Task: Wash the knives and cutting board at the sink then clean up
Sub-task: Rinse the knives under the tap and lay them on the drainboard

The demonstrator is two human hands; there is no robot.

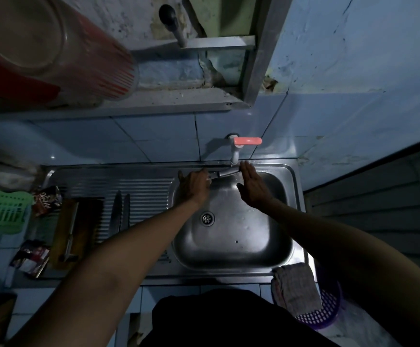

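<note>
Two knives (118, 212) lie side by side on the ribbed drainboard (148, 189) left of the basin, points away from the person, and a third long tool with a metal handle (70, 231), which may be another knife, rests on the wooden cutting board (61, 234) further left. In the head view, the only one given, a fourth knife (222, 173) is held under the tap (235, 152): the left hand (195, 187) has its fingers curled round the handle, and the blade reaches rightward beneath the spout. The right hand (252, 189) is flat, fingers straight and together, just beside the blade tip; whether it touches the steel I cannot tell. The tap's pink lever (247, 140) points right; the light is too dim to confirm a stream, though the sink (231, 244) floor looks wet near the hands.

Judging by this, the washing is at an early or middle stage. One knife is under rinse now. Whether the two on the drainboard are clean or waiting is not visible. The cutting board sits dry-looking and apart from the basin, so it probably remains to be washed. Clean-up is likely all ahead: food wrappers (32, 257) lie on the table at the left, and a cloth (295, 286) hangs over a purple basket (326, 309) at the right.
</note>
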